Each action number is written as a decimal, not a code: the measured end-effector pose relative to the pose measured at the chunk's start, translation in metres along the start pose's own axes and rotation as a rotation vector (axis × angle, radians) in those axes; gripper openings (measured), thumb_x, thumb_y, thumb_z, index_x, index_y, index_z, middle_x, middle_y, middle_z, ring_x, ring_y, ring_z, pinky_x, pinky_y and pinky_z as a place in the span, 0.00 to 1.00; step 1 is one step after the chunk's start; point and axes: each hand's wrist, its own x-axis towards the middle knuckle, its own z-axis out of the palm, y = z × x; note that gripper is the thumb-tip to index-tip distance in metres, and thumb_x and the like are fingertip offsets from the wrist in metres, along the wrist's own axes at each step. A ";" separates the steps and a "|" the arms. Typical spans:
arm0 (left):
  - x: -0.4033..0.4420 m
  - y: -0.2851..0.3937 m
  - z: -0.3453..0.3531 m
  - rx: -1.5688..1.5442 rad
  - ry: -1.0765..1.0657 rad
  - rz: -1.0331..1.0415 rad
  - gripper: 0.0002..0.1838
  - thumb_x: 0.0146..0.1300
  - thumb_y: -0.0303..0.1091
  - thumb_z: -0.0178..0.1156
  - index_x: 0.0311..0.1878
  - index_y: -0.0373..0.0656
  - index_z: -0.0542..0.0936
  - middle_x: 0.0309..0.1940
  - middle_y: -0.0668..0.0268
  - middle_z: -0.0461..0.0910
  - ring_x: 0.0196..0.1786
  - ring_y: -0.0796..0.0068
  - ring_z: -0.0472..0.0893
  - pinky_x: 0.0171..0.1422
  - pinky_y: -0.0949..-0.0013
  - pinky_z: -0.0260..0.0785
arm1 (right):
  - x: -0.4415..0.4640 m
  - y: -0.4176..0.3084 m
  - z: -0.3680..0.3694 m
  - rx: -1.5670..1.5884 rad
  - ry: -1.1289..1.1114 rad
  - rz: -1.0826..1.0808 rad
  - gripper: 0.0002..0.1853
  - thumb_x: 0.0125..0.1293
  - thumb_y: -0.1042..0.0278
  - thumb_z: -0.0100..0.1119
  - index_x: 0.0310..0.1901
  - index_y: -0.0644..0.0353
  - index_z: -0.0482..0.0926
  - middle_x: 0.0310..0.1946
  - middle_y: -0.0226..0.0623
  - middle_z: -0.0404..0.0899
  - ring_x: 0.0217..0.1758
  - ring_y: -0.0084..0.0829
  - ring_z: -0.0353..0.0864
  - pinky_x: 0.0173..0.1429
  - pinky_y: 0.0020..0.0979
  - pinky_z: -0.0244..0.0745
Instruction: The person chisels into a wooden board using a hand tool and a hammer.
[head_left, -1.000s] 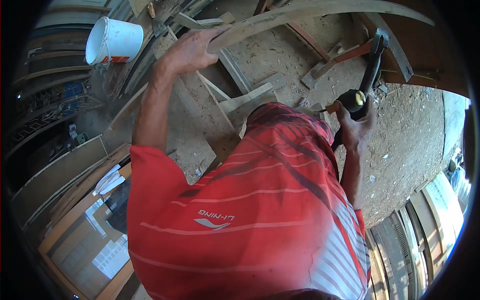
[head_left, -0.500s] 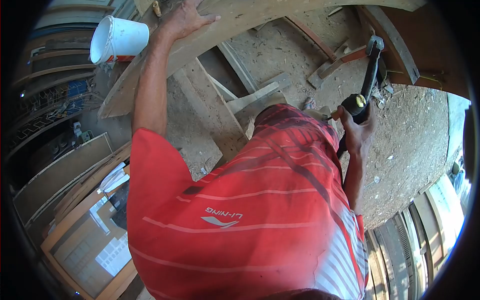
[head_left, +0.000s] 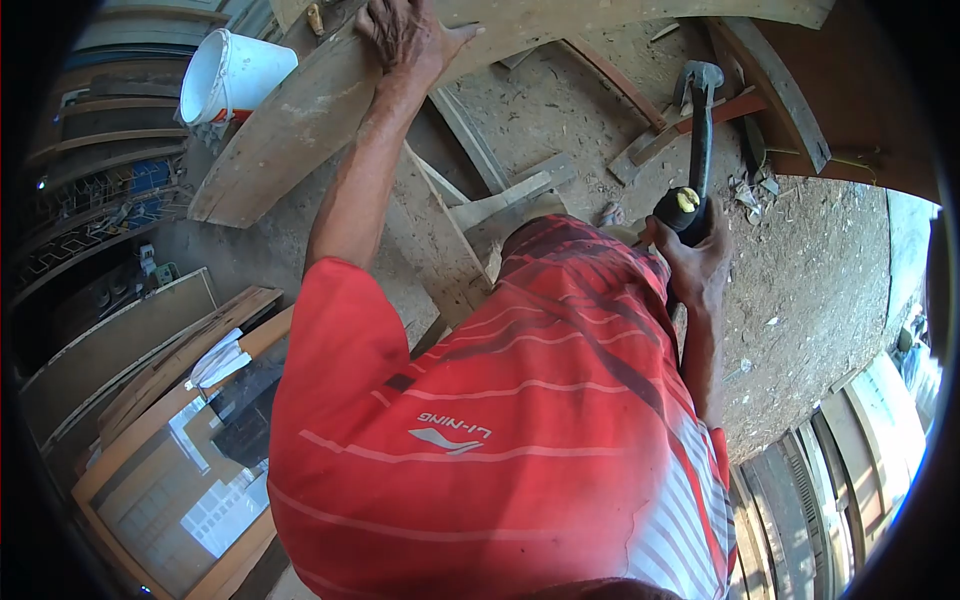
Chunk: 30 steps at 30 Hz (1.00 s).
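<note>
My left hand rests on the face of a long, wide wooden board at the top, its thumb spread out to the right. My right hand is wrapped around the handle of a hammer. The metal head points away from me, over the dirt floor. Beside the handle, in the same hand, a black round-ended piece shows a yellowish tip; whether it belongs to the hammer or is a separate tool I cannot tell.
A white bucket stands beyond the board at upper left. Loose wood strips lie on the dirt floor. A brown panel stands at upper right. Framed glass leans at lower left; stacked planks lie at lower right.
My left hand has shifted to the right along the board, its elbow following. My right hand has moved slightly left and the hammer has swung left, its handle more upright in view.
</note>
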 end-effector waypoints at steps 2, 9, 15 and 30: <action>0.005 -0.011 0.012 -0.009 0.014 0.028 0.56 0.54 0.49 0.80 0.81 0.47 0.59 0.66 0.49 0.66 0.71 0.44 0.63 0.76 0.36 0.48 | -0.001 -0.001 0.001 -0.013 -0.013 0.005 0.21 0.56 0.64 0.78 0.46 0.62 0.79 0.33 0.33 0.84 0.35 0.23 0.84 0.44 0.28 0.79; 0.023 -0.033 0.008 -0.088 -0.139 0.008 0.49 0.59 0.46 0.76 0.80 0.46 0.62 0.71 0.49 0.65 0.76 0.46 0.62 0.80 0.41 0.50 | 0.004 0.005 0.003 0.014 -0.062 0.003 0.19 0.58 0.64 0.77 0.46 0.62 0.78 0.33 0.33 0.85 0.35 0.23 0.86 0.44 0.28 0.80; 0.029 -0.021 0.001 -0.097 -0.169 -0.025 0.58 0.49 0.46 0.84 0.81 0.45 0.60 0.73 0.50 0.64 0.77 0.46 0.60 0.80 0.41 0.50 | 0.004 0.006 0.002 -0.009 -0.012 -0.018 0.20 0.56 0.66 0.78 0.44 0.62 0.77 0.33 0.33 0.84 0.35 0.23 0.85 0.43 0.28 0.80; 0.011 -0.005 -0.008 -0.017 -0.075 -0.017 0.55 0.51 0.48 0.81 0.80 0.45 0.62 0.67 0.46 0.65 0.73 0.41 0.63 0.78 0.36 0.48 | 0.009 -0.009 0.006 -0.018 -0.020 0.019 0.20 0.56 0.66 0.77 0.45 0.63 0.77 0.33 0.35 0.85 0.34 0.25 0.87 0.43 0.28 0.81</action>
